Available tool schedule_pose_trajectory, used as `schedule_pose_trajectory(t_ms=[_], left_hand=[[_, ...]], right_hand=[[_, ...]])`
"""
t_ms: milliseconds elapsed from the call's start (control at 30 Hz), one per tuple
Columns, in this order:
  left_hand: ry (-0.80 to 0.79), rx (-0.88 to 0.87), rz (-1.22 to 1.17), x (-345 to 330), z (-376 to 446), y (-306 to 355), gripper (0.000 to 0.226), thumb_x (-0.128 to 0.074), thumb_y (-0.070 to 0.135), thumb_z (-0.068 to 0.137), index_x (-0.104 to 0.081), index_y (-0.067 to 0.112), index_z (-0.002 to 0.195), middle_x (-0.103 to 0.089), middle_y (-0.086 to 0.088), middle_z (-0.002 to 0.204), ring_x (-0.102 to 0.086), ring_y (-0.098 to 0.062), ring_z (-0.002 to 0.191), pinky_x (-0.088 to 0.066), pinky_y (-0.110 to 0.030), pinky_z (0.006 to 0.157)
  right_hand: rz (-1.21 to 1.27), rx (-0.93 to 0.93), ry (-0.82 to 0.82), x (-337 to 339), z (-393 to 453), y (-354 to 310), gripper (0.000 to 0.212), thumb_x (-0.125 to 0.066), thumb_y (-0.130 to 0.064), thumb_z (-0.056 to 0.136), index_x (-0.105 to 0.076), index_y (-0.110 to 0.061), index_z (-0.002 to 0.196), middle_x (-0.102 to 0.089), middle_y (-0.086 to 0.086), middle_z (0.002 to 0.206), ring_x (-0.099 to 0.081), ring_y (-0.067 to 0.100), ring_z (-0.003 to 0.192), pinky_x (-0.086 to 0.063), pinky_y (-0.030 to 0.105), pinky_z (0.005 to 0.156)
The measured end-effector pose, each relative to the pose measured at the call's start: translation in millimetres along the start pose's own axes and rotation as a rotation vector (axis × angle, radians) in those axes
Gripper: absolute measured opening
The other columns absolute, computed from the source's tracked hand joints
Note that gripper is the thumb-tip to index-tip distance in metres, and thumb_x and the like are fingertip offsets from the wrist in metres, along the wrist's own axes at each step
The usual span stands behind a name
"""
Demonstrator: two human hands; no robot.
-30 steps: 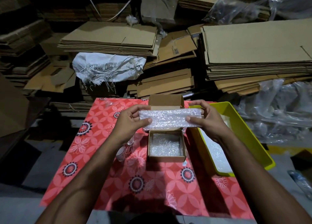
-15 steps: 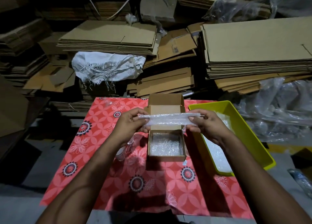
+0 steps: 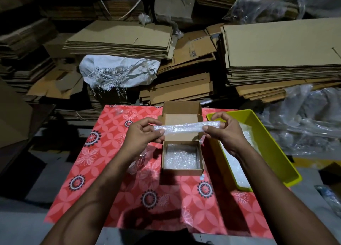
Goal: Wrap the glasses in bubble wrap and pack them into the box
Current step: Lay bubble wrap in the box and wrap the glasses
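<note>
A narrow folded strip of bubble wrap is stretched level above the open cardboard box. My left hand pinches its left end and my right hand pinches its right end. The box sits on the red flowered tablecloth with its lid flap up, and bubble wrap lines its bottom. Clear glasses stand on the cloth just left of the box, mostly hidden behind my left forearm.
A yellow-green plastic tub with more bubble wrap inside stands right of the box. Stacks of flattened cardboard, a white sack and clear plastic bags fill the space behind the table.
The bubble wrap has gone from a wide flat sheet to a thin strip, folded or rolled up between my fingers. Both hands stayed above the box.
</note>
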State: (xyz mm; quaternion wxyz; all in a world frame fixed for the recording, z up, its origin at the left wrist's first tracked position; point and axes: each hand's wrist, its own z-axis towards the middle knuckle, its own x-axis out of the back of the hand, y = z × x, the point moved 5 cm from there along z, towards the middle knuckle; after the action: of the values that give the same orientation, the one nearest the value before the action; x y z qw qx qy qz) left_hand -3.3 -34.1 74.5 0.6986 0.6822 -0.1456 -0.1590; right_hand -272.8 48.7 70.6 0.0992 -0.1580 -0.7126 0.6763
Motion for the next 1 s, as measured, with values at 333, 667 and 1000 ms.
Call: schedule_pose_trajectory(t_ms=[333, 667, 1000], left_hand=[[-0.281, -0.041, 0.554, -10, 10, 8, 0.051, -0.083, 0.047, 0.074, -0.067, 0.037, 0.12, -0.07, 0.018, 0.114, -0.064, -0.002, 0.105, -0.051, -0.024, 0.088], [-0.155, 0.047, 0.189, -52, 14, 6, 0.005, -0.072, 0.003, 0.087, -0.074, 0.006, 0.089, -0.071, -0.005, 0.068, -0.063, -0.014, 0.059, -0.05, -0.027, 0.058], [-0.146, 0.096, -0.075, -62, 0, -2, 0.01, -0.071, -0.002, 0.086, -0.07, 0.003, 0.095, -0.074, -0.011, 0.076, -0.07, -0.016, 0.063, -0.056, -0.025, 0.058]], right_hand=[[-0.351, 0.199, -0.175, -13, 8, -36, 0.024, -0.084, 0.003, 0.073, -0.069, -0.005, 0.09, -0.063, 0.018, 0.072, -0.063, 0.016, 0.06, -0.051, 0.023, 0.056], [-0.168, 0.099, -0.192, -29, 4, -26, 0.038, -0.081, -0.006, 0.08, -0.065, 0.0, 0.114, -0.072, 0.013, 0.088, -0.069, 0.02, 0.081, -0.058, 0.033, 0.073], [-0.107, 0.075, -0.214, -50, -17, -2, 0.023, -0.075, -0.001, 0.085, -0.068, -0.003, 0.107, -0.07, 0.031, 0.087, -0.069, 0.026, 0.076, -0.059, 0.037, 0.068]])
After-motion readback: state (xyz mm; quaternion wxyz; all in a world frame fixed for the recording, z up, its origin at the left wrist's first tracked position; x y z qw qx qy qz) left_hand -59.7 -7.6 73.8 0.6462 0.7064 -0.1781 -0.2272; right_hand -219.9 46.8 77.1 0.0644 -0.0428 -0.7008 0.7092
